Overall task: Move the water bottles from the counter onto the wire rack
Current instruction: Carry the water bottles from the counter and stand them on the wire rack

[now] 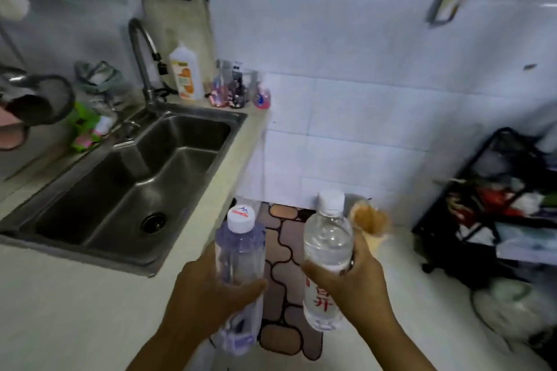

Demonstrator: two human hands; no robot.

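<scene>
My left hand (208,295) grips a clear bluish water bottle (239,253) with a white printed cap, held upright past the counter's right edge. My right hand (352,283) grips a second clear water bottle (327,241) with a plain white cap and red lettering on its label. Both bottles hang in the air above the floor mat. The black wire rack (488,189) stands on the floor at the right against the tiled wall, its shelves full of blurred items.
A steel double sink (135,177) with a tap fills the counter (60,310) at left. Detergent bottle (185,75), cups and a cutting board (180,23) stand behind it. A patterned mat (286,250) and an orange-brown object (370,220) lie on the floor below.
</scene>
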